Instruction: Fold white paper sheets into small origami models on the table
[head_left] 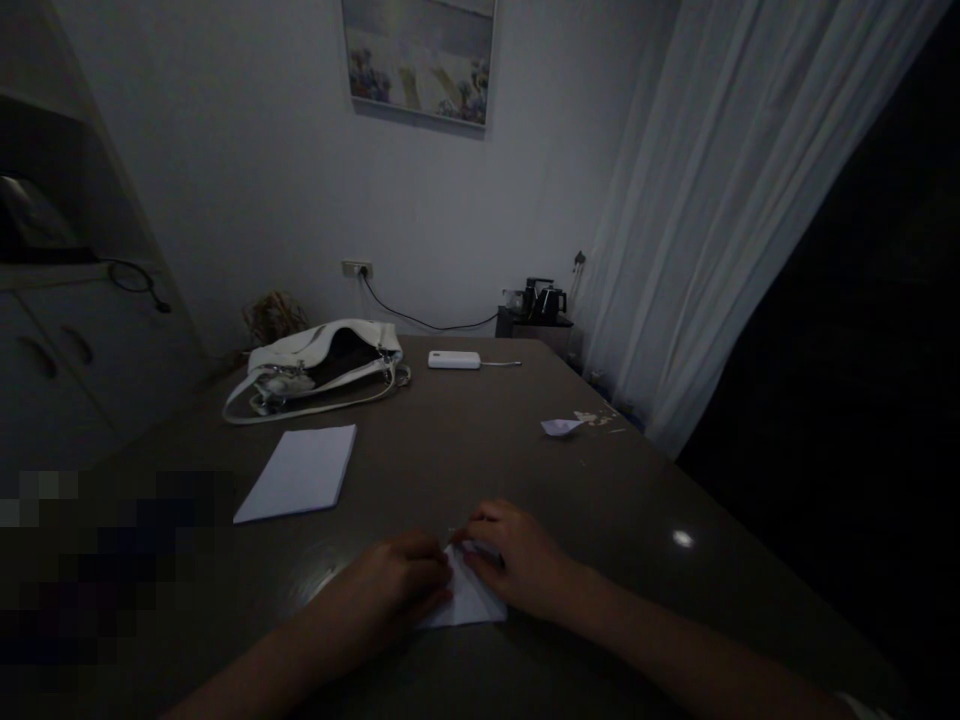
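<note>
A folded sheet of white paper (474, 602) lies on the dark table close to me, its top narrowing to a point. My left hand (397, 580) covers its left side with curled fingers. At the upper right, my right hand (517, 560) pinches the paper near its tip, thumb and fingers close together. Both hands partly hide the sheet, so the folds beneath them cannot be made out. To the left lies a stack of white paper (304, 470), apart from my hands.
A white handbag (322, 355) with its strap sits at the back left of the table (450, 460). Beyond the middle lies a white power bank (454, 360) with a short cable. A small folded paper piece (561, 427) and scraps (596, 418) lie near the right edge.
</note>
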